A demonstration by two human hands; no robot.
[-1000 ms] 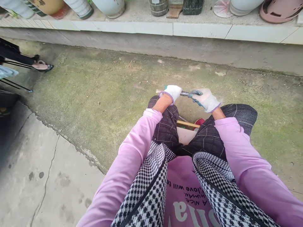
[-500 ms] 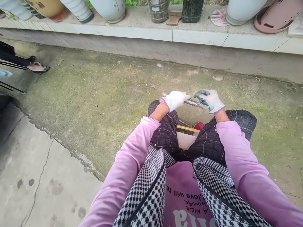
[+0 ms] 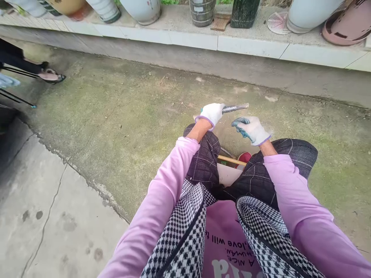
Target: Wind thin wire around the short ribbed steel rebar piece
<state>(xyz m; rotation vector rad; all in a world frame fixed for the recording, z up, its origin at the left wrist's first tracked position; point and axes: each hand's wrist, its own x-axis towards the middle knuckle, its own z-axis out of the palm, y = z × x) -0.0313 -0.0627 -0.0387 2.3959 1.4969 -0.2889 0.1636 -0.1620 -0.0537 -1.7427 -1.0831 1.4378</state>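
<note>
Clamped the left hand (image 3: 212, 113), in its white knitted glove, round the near end of the grey ribbed metal rod (image 3: 235, 108). Held that rod out over the mossy concrete ground (image 3: 121, 116), just ahead of the knees, with the free end pointing right and a little upward.

Had gripped it with both hands a second before, roughly level above the knees. Half a second before, kept the right hand (image 3: 251, 129) at its far end, with the rod sloping down to the right. Now let go there altogether. Dropped the right hand, in its white glove with teal-coated fingers, just below the rod and clear of it, loosely curled round nothing. Swung the rod's free end upward in the same stroke.

Judged from this: carried the rod on one hand alone, with no second grip to steady or turn it.

Left untouched, between the dark quilted trouser legs (image 3: 203, 162), a thin wooden stick (image 3: 231, 159) and a small red rounded thing (image 3: 244, 157), too hidden to name. Saw, well apart at the far left, another person's foot in a dark sandal (image 3: 50, 76). Saw also a row of pots and jars (image 3: 142, 9) along the raised tiled ledge (image 3: 191, 38).
</note>
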